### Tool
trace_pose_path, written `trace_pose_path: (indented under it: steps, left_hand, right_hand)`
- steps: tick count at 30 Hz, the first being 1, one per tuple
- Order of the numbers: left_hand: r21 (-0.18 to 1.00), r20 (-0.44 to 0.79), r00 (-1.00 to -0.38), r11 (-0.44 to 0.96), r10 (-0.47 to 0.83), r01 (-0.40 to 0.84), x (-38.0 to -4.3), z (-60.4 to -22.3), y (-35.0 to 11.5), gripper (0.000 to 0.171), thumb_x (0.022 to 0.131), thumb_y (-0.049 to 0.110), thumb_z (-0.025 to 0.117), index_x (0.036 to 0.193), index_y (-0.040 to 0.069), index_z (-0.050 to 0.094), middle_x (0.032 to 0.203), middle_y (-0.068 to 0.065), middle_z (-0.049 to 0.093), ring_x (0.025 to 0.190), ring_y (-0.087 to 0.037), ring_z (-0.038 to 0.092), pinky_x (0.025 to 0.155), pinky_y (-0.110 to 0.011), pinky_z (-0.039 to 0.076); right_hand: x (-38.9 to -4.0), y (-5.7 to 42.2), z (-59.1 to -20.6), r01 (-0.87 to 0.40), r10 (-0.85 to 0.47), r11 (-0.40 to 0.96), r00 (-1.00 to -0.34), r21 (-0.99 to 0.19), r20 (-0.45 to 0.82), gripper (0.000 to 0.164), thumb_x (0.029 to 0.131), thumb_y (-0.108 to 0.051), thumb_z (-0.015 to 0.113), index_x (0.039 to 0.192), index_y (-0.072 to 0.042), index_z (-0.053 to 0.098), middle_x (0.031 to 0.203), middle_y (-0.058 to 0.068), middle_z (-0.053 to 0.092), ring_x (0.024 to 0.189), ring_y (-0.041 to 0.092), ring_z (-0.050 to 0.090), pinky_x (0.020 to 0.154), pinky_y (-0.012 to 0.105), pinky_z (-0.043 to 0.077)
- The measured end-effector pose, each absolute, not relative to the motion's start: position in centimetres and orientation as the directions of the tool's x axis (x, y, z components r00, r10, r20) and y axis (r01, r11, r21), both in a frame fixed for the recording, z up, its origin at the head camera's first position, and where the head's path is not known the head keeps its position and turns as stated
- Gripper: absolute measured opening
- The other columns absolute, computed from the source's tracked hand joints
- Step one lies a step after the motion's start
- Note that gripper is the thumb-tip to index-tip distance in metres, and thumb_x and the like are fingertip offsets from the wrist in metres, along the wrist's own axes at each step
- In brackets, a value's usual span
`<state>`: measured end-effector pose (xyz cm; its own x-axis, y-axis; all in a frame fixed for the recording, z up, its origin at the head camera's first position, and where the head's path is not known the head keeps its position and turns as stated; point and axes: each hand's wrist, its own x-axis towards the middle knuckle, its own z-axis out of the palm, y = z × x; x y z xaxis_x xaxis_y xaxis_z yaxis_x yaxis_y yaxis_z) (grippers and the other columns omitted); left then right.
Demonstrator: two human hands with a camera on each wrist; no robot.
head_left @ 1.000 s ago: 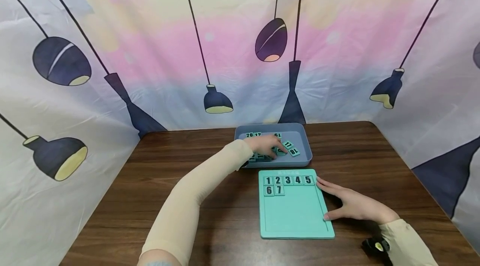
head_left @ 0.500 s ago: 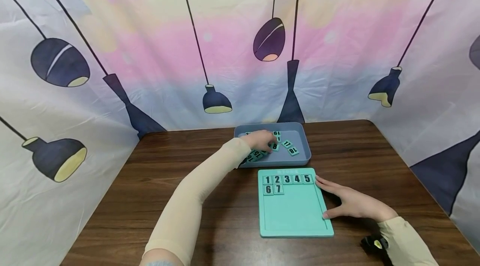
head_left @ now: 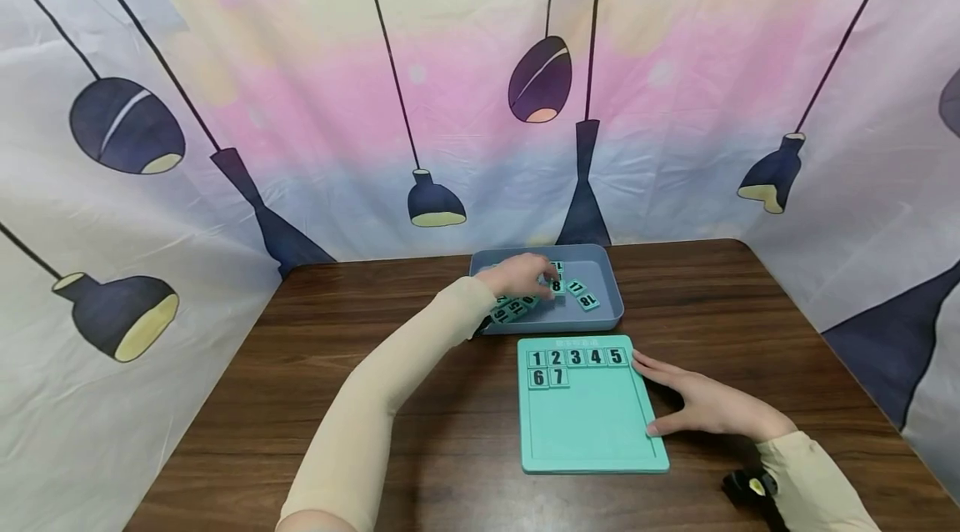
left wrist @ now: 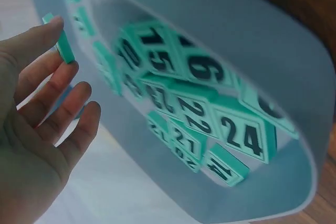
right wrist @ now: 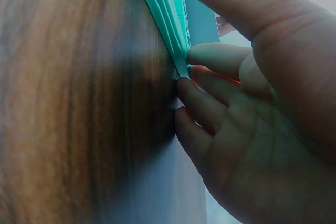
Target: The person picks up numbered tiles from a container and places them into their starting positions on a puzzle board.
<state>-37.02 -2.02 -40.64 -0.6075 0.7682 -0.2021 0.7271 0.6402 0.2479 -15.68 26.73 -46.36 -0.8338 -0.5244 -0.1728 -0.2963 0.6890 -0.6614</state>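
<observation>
My left hand [head_left: 519, 275] is over the grey-blue tray [head_left: 611, 311], pinching a small green number tile [left wrist: 65, 48] between thumb and index finger. At those fingertips the head view shows a tile marked 8 [head_left: 557, 287]. Several more number tiles [left wrist: 241, 132] lie loose in the tray, some overlapping. In front of the tray lies a mint-green board [head_left: 588, 432], with tiles 1 to 5 along its top row and 6 and 7 beneath. Along the board's right edge rests my right hand [head_left: 712, 407], its fingers extended and thumb apart, touching the rim.
Everything stands on a dark wooden table [head_left: 300, 399]. Behind it hangs a cloth [head_left: 315, 98] printed with lamps. The tray's raised wall [left wrist: 283, 30] surrounds the loose tiles.
My left hand has drawn back a little to the left within the tray and lifted a tile between its fingertips. My right hand and the board stay in place.
</observation>
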Motion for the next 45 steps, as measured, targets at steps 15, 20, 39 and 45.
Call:
trace_pose_path:
  steps: [15, 20, 39, 45]
  left_hand:
    - [0.331, -0.073, -0.474, 0.469, 0.878, 0.819, -29.5, -41.2, -2.0, 0.039, 0.096, 0.032, 0.071, 0.130, 0.013, 0.069, 0.131, -0.001, 0.063, 0.114, -0.014, 0.061, 0.093, -0.021, 0.049]
    - [0.302, -0.073, -0.461, 0.461, 0.884, 0.835, -27.4, -42.2, -1.6, 0.038, 0.093, 0.030, 0.075, 0.127, 0.013, 0.071, 0.122, 0.000, 0.065, 0.110, -0.011, 0.061, 0.090, -0.018, 0.048]
    - [0.169, -0.067, -0.529, 0.532, 0.846, 0.830, -24.2, -44.2, -1.8, 0.037, 0.090, 0.037, 0.078, 0.120, 0.017, 0.073, 0.110, 0.004, 0.065, 0.094, -0.003, 0.061, 0.079, -0.016, 0.049]
    - [0.153, -0.054, -0.529, 0.530, 0.847, 0.834, -23.8, -44.3, -2.0, 0.036, 0.090, 0.037, 0.078, 0.119, 0.017, 0.073, 0.111, 0.004, 0.065, 0.095, -0.005, 0.060, 0.080, -0.016, 0.049]
  right_hand:
    - [-15.1, 26.8, -47.2, -0.274, -0.523, 0.688, -0.829, -0.672, -0.197, 0.101, 0.083, -0.051, 0.078, 0.158, -0.002, 0.031, 0.164, 0.023, 0.020, 0.144, 0.052, 0.024, 0.104, 0.066, 0.036]
    - [-15.1, 26.8, -47.1, -0.267, -0.529, 0.670, -0.827, -0.693, -0.193, 0.100, 0.084, -0.048, 0.078, 0.157, 0.001, 0.030, 0.163, 0.025, 0.018, 0.143, 0.055, 0.023, 0.104, 0.068, 0.034]
    - [-15.6, 26.6, -46.4, -0.276, -0.522, 0.681, -0.833, -0.678, -0.185, 0.101, 0.084, -0.050, 0.079, 0.157, 0.000, 0.030, 0.164, 0.024, 0.018, 0.144, 0.053, 0.022, 0.106, 0.067, 0.034]
    - [-15.7, 26.6, -46.3, -0.275, -0.520, 0.684, -0.834, -0.676, -0.186, 0.101, 0.084, -0.050, 0.079, 0.157, -0.001, 0.030, 0.164, 0.024, 0.018, 0.144, 0.053, 0.022, 0.106, 0.066, 0.035]
